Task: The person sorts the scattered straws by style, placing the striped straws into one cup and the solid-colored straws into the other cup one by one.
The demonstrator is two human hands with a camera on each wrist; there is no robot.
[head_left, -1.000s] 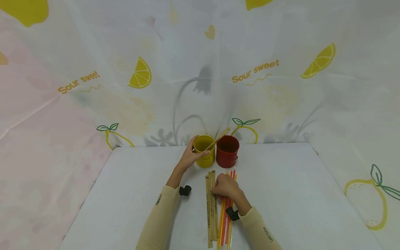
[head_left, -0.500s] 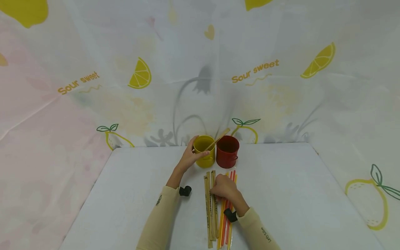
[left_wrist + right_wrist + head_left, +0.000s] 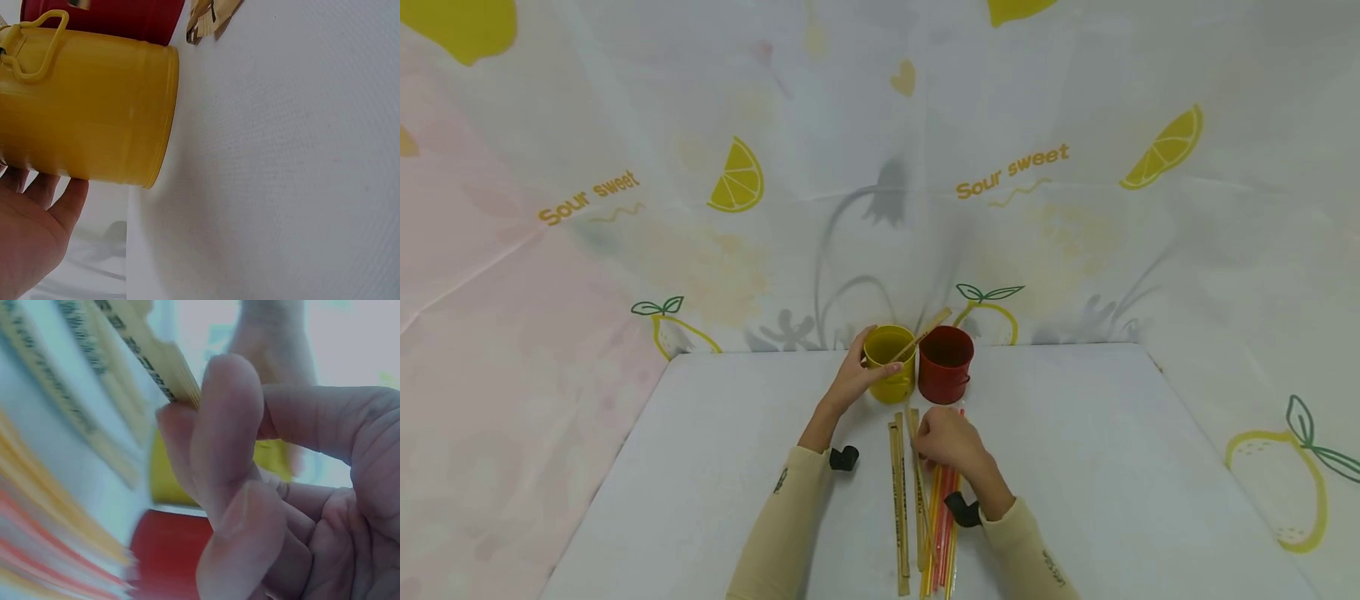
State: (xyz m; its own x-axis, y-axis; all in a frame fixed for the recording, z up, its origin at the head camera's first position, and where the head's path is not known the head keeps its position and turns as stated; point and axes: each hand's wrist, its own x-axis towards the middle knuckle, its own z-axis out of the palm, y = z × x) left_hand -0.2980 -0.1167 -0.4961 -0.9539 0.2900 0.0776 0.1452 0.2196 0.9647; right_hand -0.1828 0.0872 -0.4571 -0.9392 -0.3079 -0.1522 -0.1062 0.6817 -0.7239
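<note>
My left hand (image 3: 854,377) grips the yellow pail (image 3: 897,388) from its left side, thumb across the front by the rim. A slim brown paper-wrapped stick leans in that pail, its upper end reaching over the red pail (image 3: 944,385) alongside. With the fingertips of my right hand (image 3: 953,438) I pinch another paper-wrapped stick (image 3: 147,353), printed with black characters, above the straws. Left of that hand, several similar brown packets (image 3: 898,500) lie lengthwise on the table. The left wrist view shows my fingers (image 3: 70,201) against the yellow pail's wall.
Red and orange straws (image 3: 942,525) in clear wrapping lie right of the brown packets, partly under my right hand and wrist. The white table (image 3: 1075,467) ends at a lemon-printed cloth (image 3: 820,250) just behind the pails.
My right hand first shifts slightly left over the brown packets, then moves right and lifts with one pinched, parting it from the others. The left hand and both pails stay put.
</note>
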